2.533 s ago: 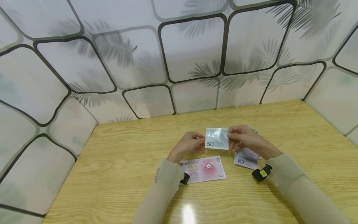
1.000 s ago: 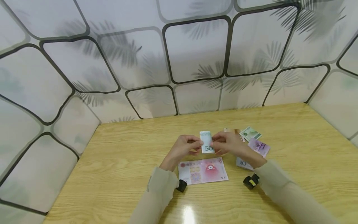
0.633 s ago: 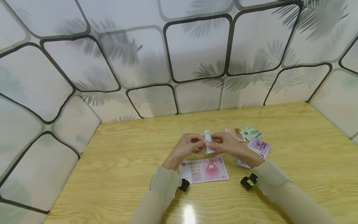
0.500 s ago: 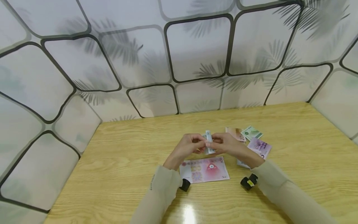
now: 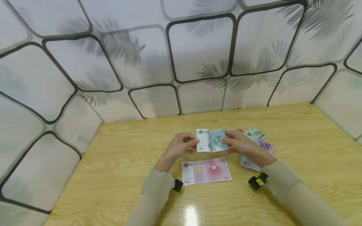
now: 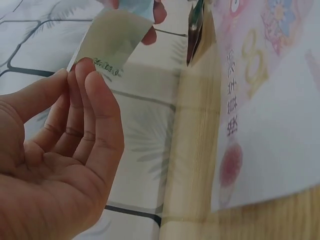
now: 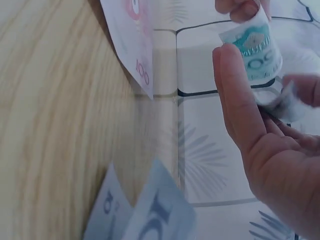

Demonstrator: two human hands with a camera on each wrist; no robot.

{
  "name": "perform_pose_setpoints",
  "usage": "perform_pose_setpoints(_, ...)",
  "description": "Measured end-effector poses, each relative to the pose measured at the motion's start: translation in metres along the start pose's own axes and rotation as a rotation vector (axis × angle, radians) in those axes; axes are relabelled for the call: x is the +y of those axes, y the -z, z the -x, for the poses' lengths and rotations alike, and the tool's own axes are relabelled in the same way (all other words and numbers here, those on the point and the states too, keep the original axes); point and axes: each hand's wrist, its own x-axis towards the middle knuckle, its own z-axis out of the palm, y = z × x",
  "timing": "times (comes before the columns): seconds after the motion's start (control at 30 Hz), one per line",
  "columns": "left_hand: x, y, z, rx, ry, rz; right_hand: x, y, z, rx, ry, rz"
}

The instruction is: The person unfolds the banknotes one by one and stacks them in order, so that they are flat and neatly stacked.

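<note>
A teal and white 50 banknote (image 5: 203, 141) with a cartoon creature on it is held between both hands above the table, creased across its middle. My left hand (image 5: 178, 147) pinches its left edge between thumb and fingers. At the other end, my right hand (image 5: 244, 145) grips the teal half, thumb in front and fingers behind. In the right wrist view the banknote (image 7: 260, 52) looks curved. A pink 100 banknote (image 5: 206, 171) lies flat just below the hands.
To the right lie a folded 10 banknote (image 5: 249, 163), a purple banknote (image 5: 265, 145) and a green banknote (image 5: 255, 133). The right hand mostly covers a brownish one (image 5: 241, 130). The wooden table (image 5: 124, 166) meets a patterned backdrop (image 5: 198, 97) behind and at the sides.
The 50 banknote was folded narrower, then turned and opened out, now showing its creature side. The hands came together, then moved apart. The notes on the table stayed put.
</note>
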Motion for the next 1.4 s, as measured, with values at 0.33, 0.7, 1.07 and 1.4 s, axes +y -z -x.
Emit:
perform_pose_setpoints(0.33,-0.001,0.01,0.008,0.039,-0.005,-0.036,0.003,0.006,0.003,0.056,0.011,0.0)
perform_pose_setpoints(0.7,-0.006,0.018,0.012,0.044,-0.001,-0.048,0.003,0.016,0.005,0.136,-0.018,0.078)
perform_pose_setpoints(1.07,-0.007,0.022,0.017,0.037,0.001,-0.066,0.001,0.02,0.007,0.148,-0.026,0.063)
perform_pose_setpoints(1.4,-0.008,0.024,0.021,0.058,0.023,-0.08,0.002,0.021,0.007,0.139,-0.022,0.085)
